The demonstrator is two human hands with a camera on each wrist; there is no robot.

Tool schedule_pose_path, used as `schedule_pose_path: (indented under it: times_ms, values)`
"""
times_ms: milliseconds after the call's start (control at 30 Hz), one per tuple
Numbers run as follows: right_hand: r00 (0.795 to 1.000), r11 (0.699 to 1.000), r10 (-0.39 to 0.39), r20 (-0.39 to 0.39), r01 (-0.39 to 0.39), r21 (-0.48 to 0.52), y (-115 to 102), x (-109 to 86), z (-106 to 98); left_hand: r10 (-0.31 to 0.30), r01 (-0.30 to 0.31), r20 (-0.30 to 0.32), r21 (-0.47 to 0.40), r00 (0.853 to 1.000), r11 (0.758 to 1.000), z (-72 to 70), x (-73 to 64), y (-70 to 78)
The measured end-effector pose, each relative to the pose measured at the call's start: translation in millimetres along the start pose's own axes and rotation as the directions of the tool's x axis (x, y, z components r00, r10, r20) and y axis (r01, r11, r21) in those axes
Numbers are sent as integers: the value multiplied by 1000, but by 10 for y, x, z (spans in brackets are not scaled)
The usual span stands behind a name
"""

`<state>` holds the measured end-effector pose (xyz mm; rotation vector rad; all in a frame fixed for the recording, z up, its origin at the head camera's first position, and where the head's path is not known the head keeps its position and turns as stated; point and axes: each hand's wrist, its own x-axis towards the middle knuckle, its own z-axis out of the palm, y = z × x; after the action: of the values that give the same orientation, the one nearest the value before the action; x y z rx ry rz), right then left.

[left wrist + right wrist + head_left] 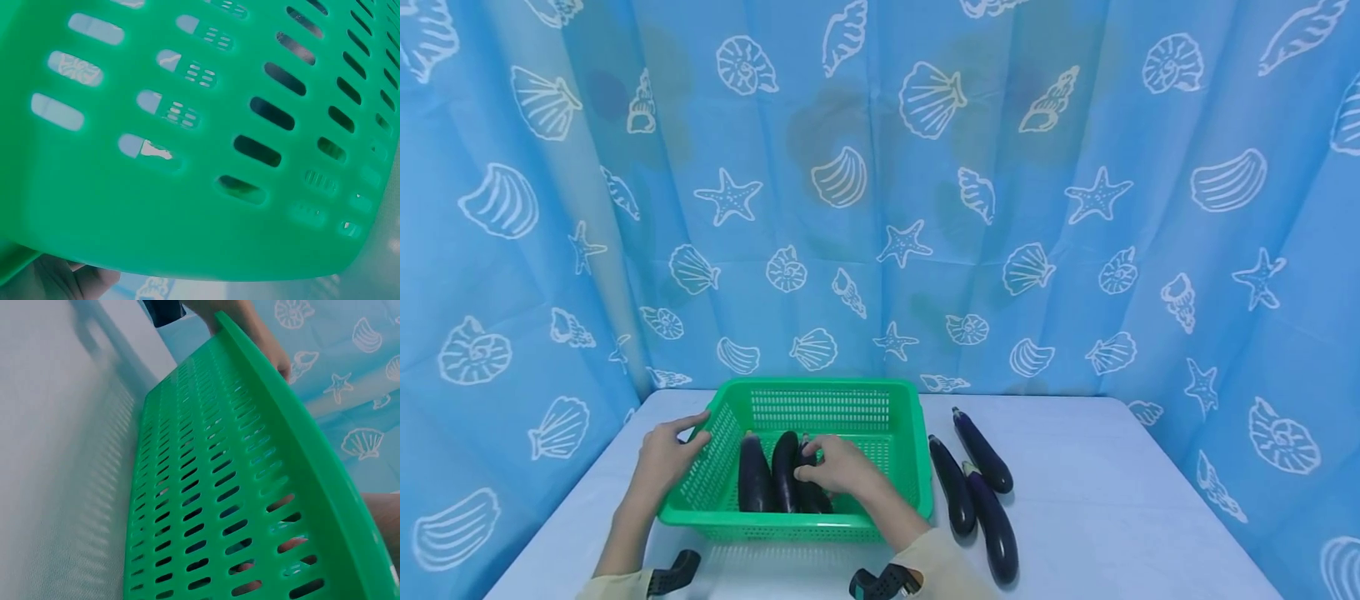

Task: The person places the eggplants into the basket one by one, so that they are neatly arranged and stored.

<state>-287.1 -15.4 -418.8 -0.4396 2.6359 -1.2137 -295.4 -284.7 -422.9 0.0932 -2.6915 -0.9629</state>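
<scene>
A green plastic basket (805,520) stands on the table with three dark purple eggplants in it: a thick left eggplant (755,475), a slimmer middle eggplant (785,467) and a right eggplant (812,497). At the basket's left rim, my left hand (666,457) grips the edge, thumb over the top; part of it shows at the bottom of the left wrist view. My right hand (842,468) reaches inside and holds the right eggplant, with thumb and fingers around its upper part. In the right wrist view the basket wall (206,462) hides most of that hand.
Right of the basket lie three more eggplants: a near one (997,529), a far one (983,450) and one by the basket's side (952,485). They rest on a white-covered table (1120,492). A blue shell-patterned curtain (880,200) hangs behind and at both sides.
</scene>
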Motion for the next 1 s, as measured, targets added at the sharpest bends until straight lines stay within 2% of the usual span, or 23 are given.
schedule_pose_path:
  times_ms: [433, 767, 1000]
  values:
    - [995, 991, -95, 41, 90, 103, 27, 3, -45, -13, 13, 17, -1, 1000, 1000, -6, -2, 7]
    - [992, 991, -111, 63, 106, 76, 66, -66, -110, -7, 7, 15, -11, 1000, 1000, 6, 7, -5]
    - [979, 984, -138, 150, 118, 137, 96, -171, -281, -10, 10, 10, -17, 1000, 1000, 8, 11, -9]
